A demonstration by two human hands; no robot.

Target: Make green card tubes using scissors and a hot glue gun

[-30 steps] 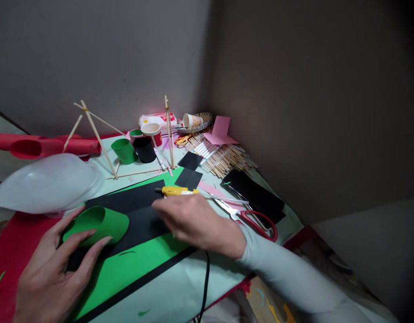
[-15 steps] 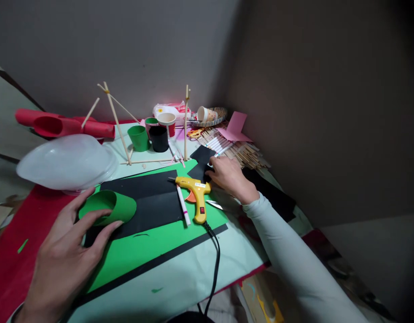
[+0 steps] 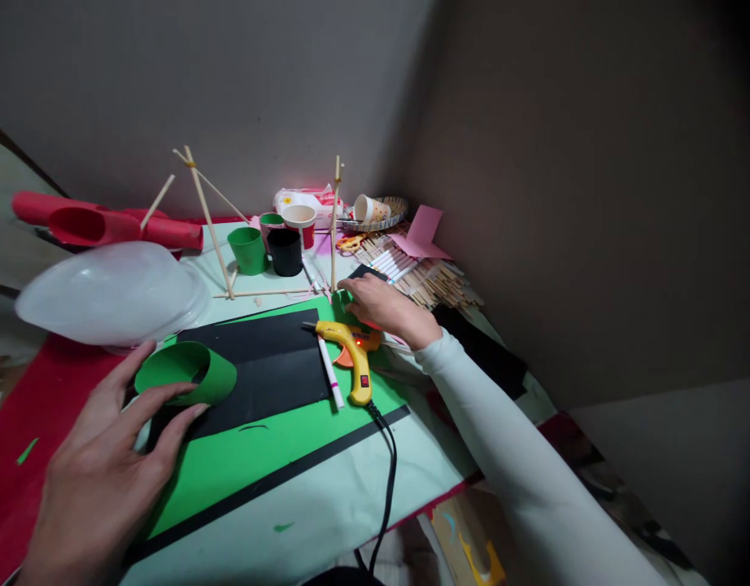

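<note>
My left hand (image 3: 106, 448) curls its fingers and thumb around a rolled green paper cup (image 3: 213, 374), tilted over the sheets at the left. My right hand (image 3: 390, 309) reaches just behind the yellow glue gun (image 3: 359, 374), index finger stretched out and thumb apart from it. Its fingers are over the green sheet (image 3: 253, 464), beside a piece of black paper (image 3: 372, 273) that the hand partly covers. A red light glows on the glue gun, which lies with its nozzle pointing left. A white marker (image 3: 331, 374) rests beside it, at the edge of a black sheet (image 3: 271, 366).
A stick frame (image 3: 210, 220) stands at the back, with a green cup (image 3: 248, 251) and a black cup (image 3: 285, 252) behind it. Left are a clear plastic cover (image 3: 112, 293) and red rolls (image 3: 106, 228). Sticks (image 3: 442, 281) lie right; a cord (image 3: 390, 472) crosses the front.
My right hand has moved left over the black paper, behind the glue gun. The gun has tilted slightly, showing its red light. My left hand still holds the green cup.
</note>
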